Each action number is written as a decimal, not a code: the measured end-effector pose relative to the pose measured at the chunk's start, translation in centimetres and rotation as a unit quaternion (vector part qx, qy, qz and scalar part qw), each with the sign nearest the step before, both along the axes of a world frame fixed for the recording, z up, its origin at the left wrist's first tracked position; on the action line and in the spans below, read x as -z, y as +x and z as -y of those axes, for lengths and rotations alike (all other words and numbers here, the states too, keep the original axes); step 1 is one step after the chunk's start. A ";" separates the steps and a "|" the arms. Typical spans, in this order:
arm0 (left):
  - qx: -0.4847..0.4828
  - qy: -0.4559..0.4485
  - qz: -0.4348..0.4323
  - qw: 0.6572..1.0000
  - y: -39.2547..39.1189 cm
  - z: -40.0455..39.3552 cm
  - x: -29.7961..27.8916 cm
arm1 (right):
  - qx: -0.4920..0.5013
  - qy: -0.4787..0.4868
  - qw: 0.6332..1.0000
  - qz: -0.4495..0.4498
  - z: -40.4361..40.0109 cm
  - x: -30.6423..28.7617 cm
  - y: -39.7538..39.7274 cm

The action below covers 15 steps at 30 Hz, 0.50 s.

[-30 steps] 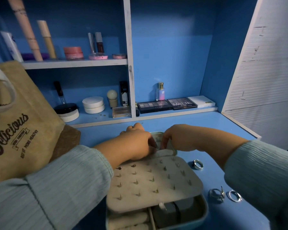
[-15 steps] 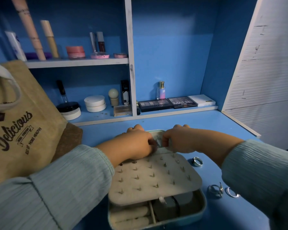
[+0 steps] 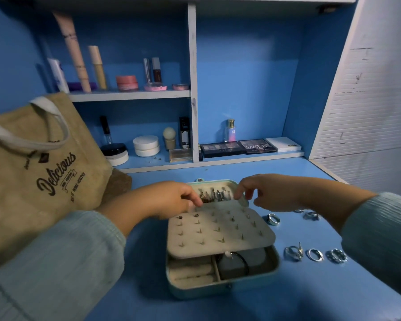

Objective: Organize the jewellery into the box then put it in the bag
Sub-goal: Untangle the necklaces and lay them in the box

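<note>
A pale green jewellery box (image 3: 273, 269) lies open on the blue desk, with a beige earring pad (image 3: 218, 232) studded with several earrings raised over its lower compartments. Several chains (image 3: 218, 195) hang in the raised lid (image 3: 208, 183). My left hand (image 3: 169, 200) has its fingers curled at the left end of the chains and pinches them. My right hand (image 3: 264, 193) hovers just right of the lid, fingers loosely bent, holding nothing. Loose silver rings lie right of the box: one (image 3: 273, 219) near the pad and a row (image 3: 314, 254) by the front. The jute bag (image 3: 33, 181) stands at the left.
Shelves at the back hold cosmetics: tubes, jars, a perfume bottle (image 3: 230, 130) and eyeshadow palettes (image 3: 257, 147). A white slatted panel (image 3: 368, 112) closes off the right side. More rings (image 3: 310, 215) lie under my right wrist.
My hands were pressed together at the lid. They have parted, the right one lifting off to the right, and the chains in the lid now show.
</note>
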<state>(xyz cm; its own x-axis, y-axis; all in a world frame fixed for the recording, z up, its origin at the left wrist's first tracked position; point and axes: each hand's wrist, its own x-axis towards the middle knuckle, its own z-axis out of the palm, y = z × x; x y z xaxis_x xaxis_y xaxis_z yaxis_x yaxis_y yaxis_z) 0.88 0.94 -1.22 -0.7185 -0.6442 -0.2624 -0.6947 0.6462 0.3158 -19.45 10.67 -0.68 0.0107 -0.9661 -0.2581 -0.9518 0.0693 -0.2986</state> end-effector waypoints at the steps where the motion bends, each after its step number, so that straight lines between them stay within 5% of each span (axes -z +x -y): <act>1: -0.006 0.001 0.004 1.000 0.7 -0.2 -0.1 | -0.017 0.007 1.000 -0.004 -0.5 -0.3 0.0; 7: 0.008 -0.006 0.031 0.999 4.0 -1.1 -0.2 | -0.053 0.011 0.999 -0.007 -3.1 -0.8 0.2; 15: -0.036 0.023 -0.096 0.994 5.5 -1.9 0.8 | -0.006 -0.041 0.998 0.055 -5.4 -0.1 0.3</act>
